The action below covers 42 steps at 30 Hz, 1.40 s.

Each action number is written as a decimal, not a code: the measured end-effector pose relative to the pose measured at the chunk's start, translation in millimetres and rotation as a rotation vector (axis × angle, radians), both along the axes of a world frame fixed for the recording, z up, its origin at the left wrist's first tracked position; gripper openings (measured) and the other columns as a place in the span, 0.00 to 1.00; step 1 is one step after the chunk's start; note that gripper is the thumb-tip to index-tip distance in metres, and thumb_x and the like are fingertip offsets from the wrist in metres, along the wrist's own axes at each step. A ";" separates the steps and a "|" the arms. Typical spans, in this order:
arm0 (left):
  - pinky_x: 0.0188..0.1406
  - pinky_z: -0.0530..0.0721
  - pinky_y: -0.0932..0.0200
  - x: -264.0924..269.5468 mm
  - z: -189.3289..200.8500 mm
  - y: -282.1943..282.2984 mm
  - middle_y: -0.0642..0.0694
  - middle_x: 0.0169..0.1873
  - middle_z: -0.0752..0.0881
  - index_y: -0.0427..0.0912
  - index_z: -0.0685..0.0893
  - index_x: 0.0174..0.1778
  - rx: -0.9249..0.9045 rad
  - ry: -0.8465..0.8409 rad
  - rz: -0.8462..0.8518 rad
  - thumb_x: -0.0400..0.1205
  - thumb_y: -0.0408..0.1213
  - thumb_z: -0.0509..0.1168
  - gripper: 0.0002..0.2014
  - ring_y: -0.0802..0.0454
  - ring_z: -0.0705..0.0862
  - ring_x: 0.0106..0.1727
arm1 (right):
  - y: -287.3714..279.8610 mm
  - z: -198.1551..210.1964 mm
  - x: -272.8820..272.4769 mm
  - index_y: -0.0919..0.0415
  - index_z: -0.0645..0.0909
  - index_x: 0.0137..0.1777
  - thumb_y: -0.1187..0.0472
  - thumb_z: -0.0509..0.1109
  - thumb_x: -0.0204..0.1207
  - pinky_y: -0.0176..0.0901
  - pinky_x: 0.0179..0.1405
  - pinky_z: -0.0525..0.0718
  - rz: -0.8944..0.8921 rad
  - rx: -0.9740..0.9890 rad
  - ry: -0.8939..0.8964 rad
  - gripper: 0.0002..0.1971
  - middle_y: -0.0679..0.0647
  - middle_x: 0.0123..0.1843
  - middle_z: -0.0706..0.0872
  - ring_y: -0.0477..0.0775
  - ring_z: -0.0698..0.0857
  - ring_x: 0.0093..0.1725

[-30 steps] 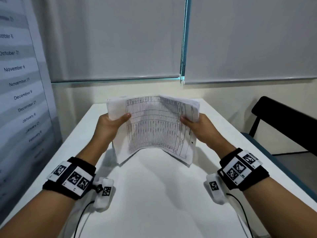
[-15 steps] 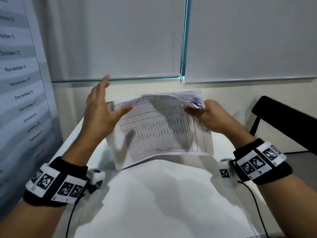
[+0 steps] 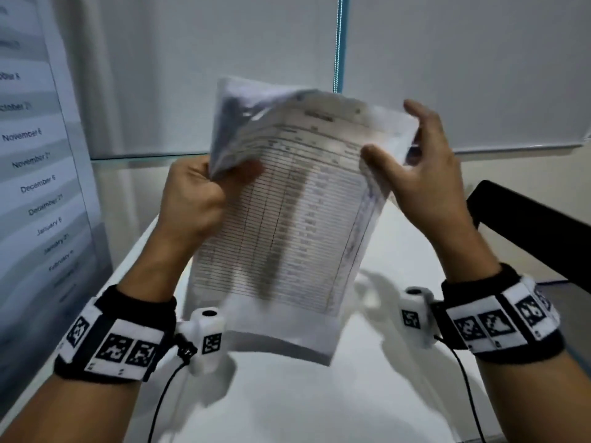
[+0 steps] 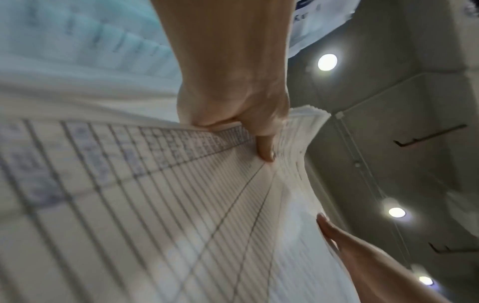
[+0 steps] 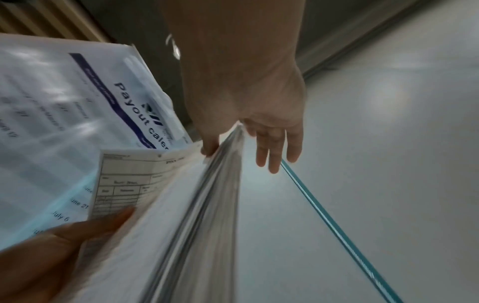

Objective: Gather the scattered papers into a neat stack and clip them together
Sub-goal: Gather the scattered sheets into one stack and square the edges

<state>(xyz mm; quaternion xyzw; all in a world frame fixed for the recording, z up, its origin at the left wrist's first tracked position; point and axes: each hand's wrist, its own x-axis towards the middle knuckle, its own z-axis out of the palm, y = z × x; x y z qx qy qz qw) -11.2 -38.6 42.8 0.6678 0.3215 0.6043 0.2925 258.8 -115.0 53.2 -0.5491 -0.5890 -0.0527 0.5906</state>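
In the head view, the left hand [image 3: 195, 196] is gripping the papers [image 3: 287, 219] by their left edge, holding them upright above the table [image 3: 367, 394]. The right hand [image 3: 425, 174] is lying open-fingered along the right edge, thumb on the front sheet.

In the left wrist view, the thumb [image 4: 264, 147] is pressing into the sheets.

In the right wrist view, straight fingers [image 5: 274, 151] are lying behind the stack's edge.
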 end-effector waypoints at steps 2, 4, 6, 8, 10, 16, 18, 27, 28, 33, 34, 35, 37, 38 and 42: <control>0.50 0.92 0.48 7.8 -10.0 4.5 0.48 0.43 0.94 0.43 0.95 0.47 -0.070 -0.135 -0.031 0.72 0.47 0.83 0.14 0.51 0.91 0.44 | 8.7 -10.6 -11.0 0.52 0.66 0.82 0.38 0.77 0.71 0.34 0.50 0.84 0.207 -0.047 0.370 0.43 0.44 0.53 0.86 0.37 0.89 0.47; 0.50 0.92 0.51 14.6 -18.9 3.6 0.52 0.43 0.95 0.43 0.94 0.50 -0.102 -0.154 -0.047 0.73 0.46 0.81 0.14 0.54 0.92 0.45 | 19.4 -21.3 -21.8 0.56 0.75 0.77 0.41 0.76 0.75 0.38 0.51 0.89 0.322 -0.110 0.544 0.34 0.41 0.49 0.89 0.33 0.90 0.46; 0.53 0.93 0.49 12.9 -22.7 6.7 0.52 0.46 0.95 0.46 0.93 0.52 -0.160 -0.092 -0.066 0.73 0.49 0.79 0.15 0.53 0.93 0.47 | 30.5 -30.8 -29.4 0.58 0.86 0.63 0.46 0.74 0.79 0.55 0.59 0.90 0.345 -0.115 0.554 0.19 0.49 0.50 0.94 0.46 0.93 0.50; 0.57 0.92 0.47 4.9 -20.0 12.2 0.52 0.49 0.95 0.49 0.92 0.52 -0.184 -0.034 -0.076 0.71 0.52 0.80 0.17 0.50 0.94 0.51 | 37.0 -35.6 -32.7 0.57 0.88 0.53 0.51 0.73 0.82 0.59 0.58 0.91 0.394 -0.061 0.583 0.09 0.52 0.48 0.95 0.54 0.94 0.50; 0.56 0.91 0.53 -2.6 -16.4 19.4 0.54 0.48 0.95 0.52 0.93 0.49 -0.140 -0.071 -0.066 0.70 0.56 0.82 0.17 0.52 0.93 0.53 | 40.2 -38.4 -33.2 0.54 0.88 0.49 0.54 0.72 0.82 0.52 0.51 0.91 0.436 -0.051 0.570 0.06 0.50 0.45 0.95 0.52 0.93 0.47; 0.60 0.90 0.38 -11.4 -5.8 24.3 0.43 0.49 0.94 0.47 0.93 0.49 -0.174 -0.256 -0.237 0.87 0.43 0.68 0.08 0.40 0.93 0.52 | 41.8 -52.4 -29.3 0.57 0.88 0.57 0.49 0.73 0.74 0.62 0.63 0.87 0.627 -0.223 0.619 0.16 0.57 0.55 0.94 0.61 0.92 0.56; 0.52 0.92 0.45 -11.4 1.3 22.1 0.46 0.47 0.94 0.50 0.93 0.48 -0.159 -0.242 -0.269 0.89 0.41 0.64 0.11 0.44 0.93 0.50 | 42.1 -47.6 -24.9 0.62 0.84 0.65 0.48 0.72 0.78 0.60 0.62 0.88 0.719 -0.295 0.650 0.22 0.60 0.60 0.92 0.63 0.91 0.59; 0.49 0.89 0.59 22.4 1.4 -1.5 0.55 0.41 0.94 0.51 0.90 0.46 -0.113 -0.113 -0.052 0.86 0.45 0.69 0.06 0.58 0.93 0.45 | 36.8 -37.8 -64.2 0.55 0.88 0.44 0.56 0.70 0.84 0.36 0.43 0.86 0.404 -0.069 0.466 0.08 0.40 0.37 0.91 0.36 0.88 0.38; 0.45 0.87 0.66 34.1 0.3 -9.4 0.61 0.37 0.92 0.55 0.89 0.43 -0.031 -0.107 0.039 0.86 0.45 0.70 0.07 0.65 0.91 0.42 | 35.0 -39.5 -75.3 0.55 0.88 0.47 0.62 0.69 0.83 0.27 0.40 0.81 0.343 0.013 0.359 0.07 0.35 0.35 0.89 0.31 0.84 0.34; 0.49 0.88 0.66 36.9 -4.1 -10.9 0.64 0.39 0.90 0.55 0.89 0.46 0.093 -0.189 0.154 0.86 0.45 0.71 0.03 0.70 0.89 0.42 | 31.2 -37.3 -79.5 0.59 0.81 0.74 0.73 0.65 0.78 0.24 0.48 0.81 0.285 0.115 0.228 0.24 0.45 0.53 0.89 0.30 0.84 0.41; 0.54 0.91 0.57 28.1 -4.8 -3.3 0.57 0.42 0.93 0.51 0.90 0.48 0.023 -0.194 0.110 0.86 0.45 0.71 0.04 0.61 0.92 0.46 | 34.4 -38.1 -70.8 0.58 0.83 0.70 0.67 0.66 0.83 0.32 0.53 0.86 0.321 0.069 0.302 0.16 0.45 0.52 0.90 0.33 0.87 0.46; 0.58 0.92 0.49 18.4 -7.2 5.3 0.51 0.46 0.94 0.48 0.90 0.50 -0.060 -0.182 0.048 0.86 0.45 0.71 0.06 0.53 0.94 0.50 | 38.0 -41.3 -61.7 0.56 0.85 0.64 0.59 0.67 0.86 0.46 0.59 0.89 0.363 -0.020 0.382 0.11 0.47 0.53 0.91 0.41 0.89 0.51; 0.64 0.89 0.37 4.6 -16.8 18.7 0.46 0.52 0.95 0.46 0.90 0.54 -0.227 -0.144 -0.085 0.86 0.45 0.69 0.09 0.44 0.93 0.56 | 42.3 -52.4 -48.8 0.54 0.85 0.61 0.49 0.68 0.84 0.65 0.63 0.87 0.449 -0.205 0.503 0.13 0.52 0.57 0.92 0.55 0.91 0.58; 0.67 0.87 0.34 1.6 -21.8 21.8 0.45 0.54 0.94 0.44 0.90 0.56 -0.275 -0.121 -0.120 0.86 0.45 0.69 0.10 0.42 0.93 0.57 | 43.7 -57.7 -46.1 0.56 0.85 0.63 0.48 0.69 0.82 0.67 0.65 0.86 0.477 -0.250 0.523 0.16 0.53 0.58 0.92 0.57 0.91 0.59; 0.68 0.86 0.37 1.1 -24.5 25.8 0.45 0.53 0.95 0.46 0.93 0.52 -0.232 -0.166 -0.159 0.86 0.42 0.70 0.07 0.43 0.93 0.58 | 45.9 -54.7 -44.1 0.53 0.86 0.59 0.51 0.69 0.84 0.63 0.65 0.87 0.487 -0.211 0.533 0.10 0.51 0.56 0.93 0.56 0.91 0.58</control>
